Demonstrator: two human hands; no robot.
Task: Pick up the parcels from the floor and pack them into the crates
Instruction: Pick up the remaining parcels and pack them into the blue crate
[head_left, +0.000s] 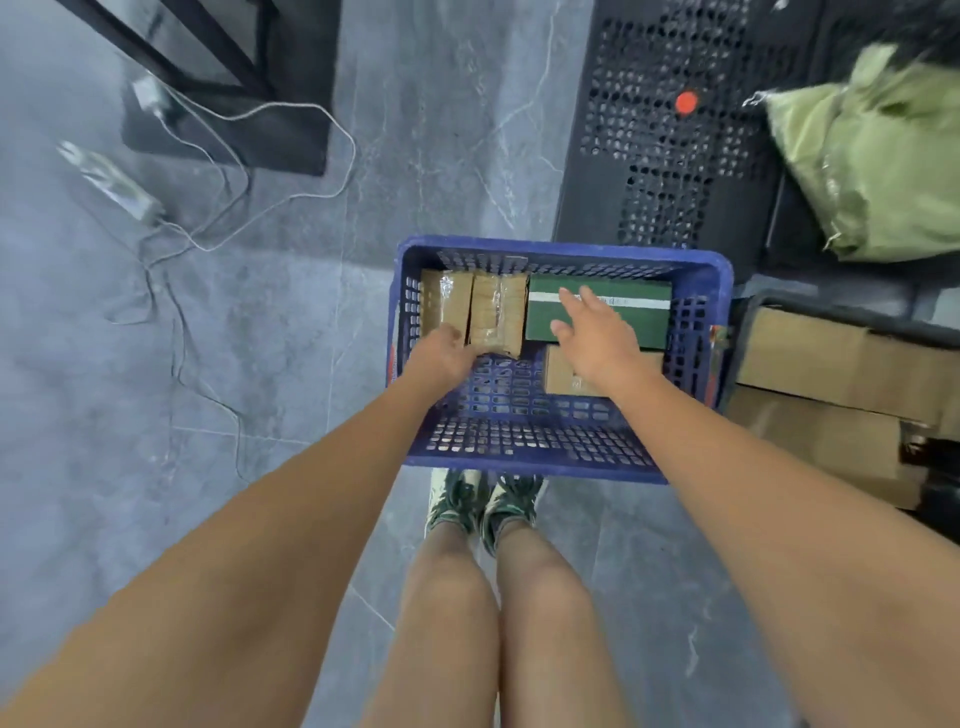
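On a grey marble-patterned tile floor (260, 338) strewn with white charger cables (228, 171), a person stands over a blue perforated plastic crate (519, 415) that is partly packed. Along its far wall sit two tape-wrapped brown cardboard parcels (478, 312) side by side and a dark green flat box with a white stripe (623, 317); a small plain brown carton (563, 371) lies just in front of the green box. The near half of the crate shows bare mesh. The left hand (441, 353) curls around the near end of the taped parcels, apparently seating them; the right hand (597, 338) hovers flat and released over the green box. To the right, a black perforated crate (675, 156), a crumpled green plastic mailer bag (872, 156) and more brown cardboard boxes (831, 374) suggest further packing remains.
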